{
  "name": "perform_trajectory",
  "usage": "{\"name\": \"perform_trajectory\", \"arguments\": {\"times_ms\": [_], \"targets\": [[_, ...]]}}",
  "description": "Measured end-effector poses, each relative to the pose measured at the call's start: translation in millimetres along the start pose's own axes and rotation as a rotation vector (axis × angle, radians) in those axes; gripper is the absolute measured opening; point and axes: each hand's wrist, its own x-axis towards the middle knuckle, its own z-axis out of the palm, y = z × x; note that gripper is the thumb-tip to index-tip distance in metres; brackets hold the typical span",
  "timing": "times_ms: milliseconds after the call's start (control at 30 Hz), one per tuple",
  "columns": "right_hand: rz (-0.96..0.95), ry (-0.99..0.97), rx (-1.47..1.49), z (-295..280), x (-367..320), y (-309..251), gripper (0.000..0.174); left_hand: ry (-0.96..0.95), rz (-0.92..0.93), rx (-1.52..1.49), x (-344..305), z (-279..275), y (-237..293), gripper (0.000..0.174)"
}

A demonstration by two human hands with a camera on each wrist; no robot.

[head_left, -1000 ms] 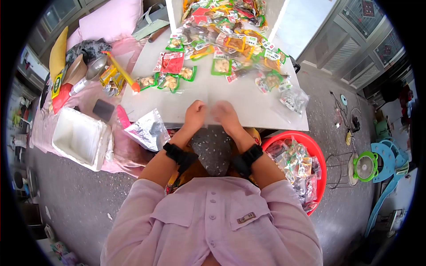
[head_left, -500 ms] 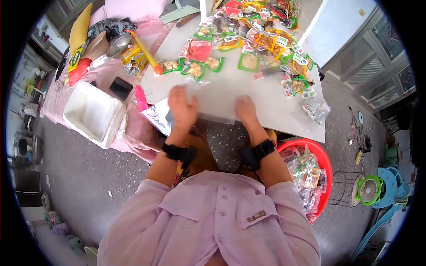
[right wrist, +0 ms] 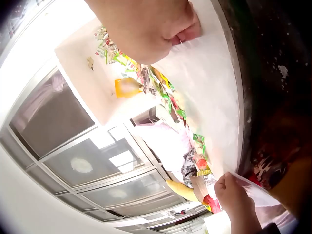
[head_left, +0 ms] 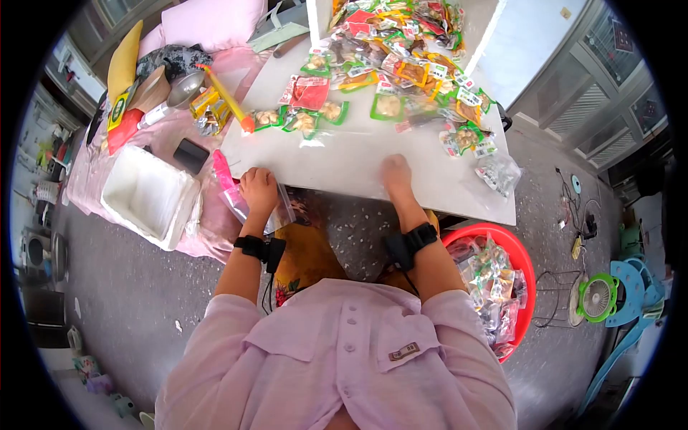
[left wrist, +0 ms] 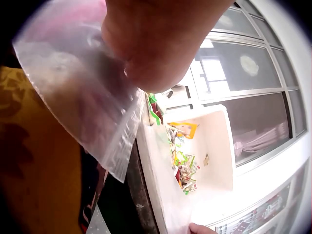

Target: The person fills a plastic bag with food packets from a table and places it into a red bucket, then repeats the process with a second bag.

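My left hand (head_left: pixel 259 190) is at the table's front left corner, fingers bent over a clear zip bag (left wrist: pixel 92 97). In the left wrist view the bag hangs beside the hand with its ribbed zip strip showing; pink shows through its upper part. The right wrist view shows the same bag (right wrist: pixel 258 191) stretching out from the curled left fingers. My right hand (head_left: pixel 396 177) is curled over the table's front edge, slightly blurred; nothing shows between its fingers (right wrist: pixel 187 31). Several sealed food packets (head_left: pixel 308 93) lie beyond both hands.
A white box (head_left: pixel 479 43) full of packets stands at the table's (head_left: pixel 337 158) back. The red basin (head_left: pixel 529 287) of packets is at the right. Crumpled clear plastic (head_left: pixel 498 174) lies at the right edge. Left are a white foam box (head_left: pixel 188 215) and a phone (head_left: pixel 190 155).
My hands were close together at the table's front edge, then parted. The left moved left, spread its fingers, and now lies bent over the zip bag. The right shifted right and stays curled.
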Motion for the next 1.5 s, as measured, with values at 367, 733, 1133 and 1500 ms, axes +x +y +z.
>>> {"name": "perform_trajectory", "arguments": {"times_ms": [367, 733, 1133, 1500], "targets": [[-0.226, 0.243, -0.338, -76, -2, -26, 0.019, -0.328, 0.011, 0.049, 26, -20, 1, 0.02], [-0.485, 0.113, -0.097, -51, -57, -37, 0.016, -0.355, 0.311, -0.154, 39, -10, 3, 0.009], [0.081, -0.518, 0.346, -18, -72, -66, 0.009, -0.099, 0.813, -0.49, 37, -49, 162, 0.016], [0.284, -0.406, 0.452, -18, -44, -72, 0.011, -0.664, 0.147, -0.906, -14, 20, 143, 0.018]]}}
